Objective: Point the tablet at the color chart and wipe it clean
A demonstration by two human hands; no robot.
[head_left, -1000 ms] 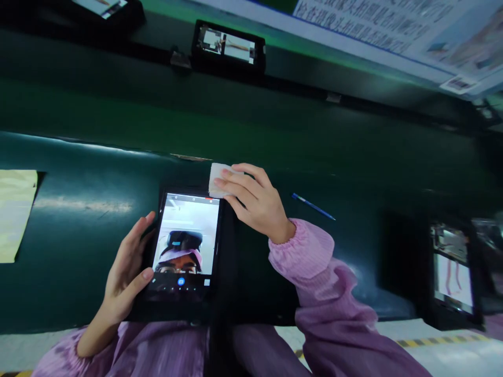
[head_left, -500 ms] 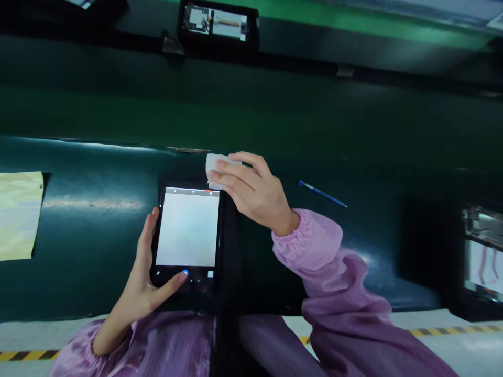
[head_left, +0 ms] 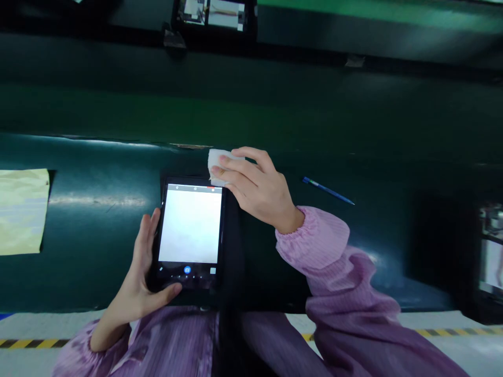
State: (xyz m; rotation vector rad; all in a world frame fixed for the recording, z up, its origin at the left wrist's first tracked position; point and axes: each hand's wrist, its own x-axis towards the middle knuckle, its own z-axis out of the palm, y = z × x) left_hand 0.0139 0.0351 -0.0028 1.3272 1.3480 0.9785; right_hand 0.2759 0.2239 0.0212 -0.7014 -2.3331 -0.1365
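A black tablet (head_left: pixel 190 225) with a bright, nearly blank white screen is in front of me; a blue round camera button shows below the picture. My left hand (head_left: pixel 147 280) grips its lower left side, fingers along the left edge and thumb by the bottom edge. Whether the tablet rests on the table cannot be made out. At its upper right corner, my right hand (head_left: pixel 257 186) pinches a small white block (head_left: pixel 216 165), which looks like foam or folded wipe. The fingers cover part of that block.
A blue pen (head_left: pixel 328 190) lies right of my right hand on the dark green table (head_left: pixel 98 277). Yellowish paper (head_left: pixel 23 212) lies at the left. Black-framed devices with exposed inner parts stand at the back (head_left: pixel 214 14) and far right (head_left: pixel 491 256).
My left thumb has moved off the blue button to the tablet's bottom edge. The screen picture is brighter. My right hand still holds the white block by the corner; the view has shifted slightly.
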